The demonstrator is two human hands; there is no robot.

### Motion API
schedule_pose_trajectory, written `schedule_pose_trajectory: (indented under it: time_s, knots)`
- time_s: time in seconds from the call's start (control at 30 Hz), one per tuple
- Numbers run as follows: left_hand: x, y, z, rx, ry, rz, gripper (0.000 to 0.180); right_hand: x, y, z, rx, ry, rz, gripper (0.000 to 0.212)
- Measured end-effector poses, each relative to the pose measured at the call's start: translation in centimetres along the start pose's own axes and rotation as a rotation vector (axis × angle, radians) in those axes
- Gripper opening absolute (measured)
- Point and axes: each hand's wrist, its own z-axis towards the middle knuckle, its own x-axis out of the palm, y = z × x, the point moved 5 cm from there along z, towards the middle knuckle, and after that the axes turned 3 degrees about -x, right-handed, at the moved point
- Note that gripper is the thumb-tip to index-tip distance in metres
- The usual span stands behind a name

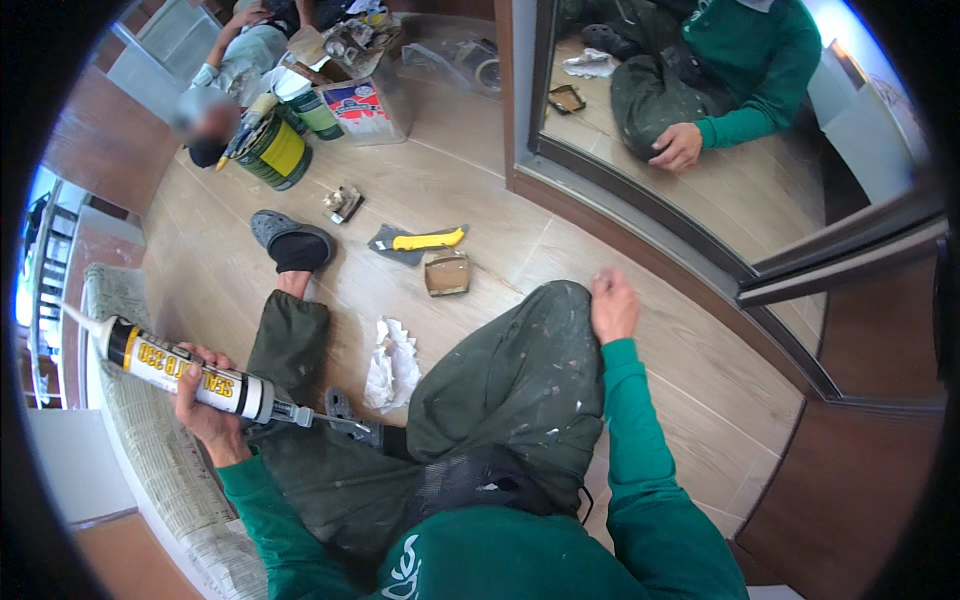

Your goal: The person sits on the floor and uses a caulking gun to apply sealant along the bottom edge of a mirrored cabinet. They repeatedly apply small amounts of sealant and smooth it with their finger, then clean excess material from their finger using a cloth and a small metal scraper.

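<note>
- Left hand (207, 412): gripping a white sealant cartridge (185, 374) with black and yellow print, at far left; its pale nozzle (82, 319) points up-left. Cartridge sits in a dispenser with a metal rod (335, 420) out the rear; fill not visible.
- Right hand (615, 305): fingers loosely curled, resting on the right knee (545, 330) of the dark trousers.
- Crumpled white paper (392, 368): on floor between the legs.
- Small open cardboard box (447, 275): beyond the paper; brown inside, contents can't be made out.
- Yellow-handled tool (428, 240): just beyond that box, lying on a flat grey piece (393, 252).
- Second small box (343, 204): near the left shoe (280, 228); whitish bits in or on it.
- Dark green can (275, 155), yellow label: farther off, upright, brush (258, 112) at its rim; inside unclear.
- White-and-green bucket (308, 108): behind the can.
- Translucent bin (390, 112): beside the bucket, heaped with mixed scraps (350, 50).
- Another person's arm (215, 62): top left, behind the containers.
</note>
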Motion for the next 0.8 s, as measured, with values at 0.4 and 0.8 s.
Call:
schedule_pose_trajectory:
  time_s: [0.4,0.8]
  knots:
    - [5.0,0.3,-3.2,0.156,0.073,0.091,0.049,0.0,-1.9,-3.5,0.067,0.222,-0.303,0.057]
    - [4.4,0.8,-2.5,0.174,0.006,0.150,0.047,-4.4,4.7,-6.3,0.002,0.230,-0.110,0.027]
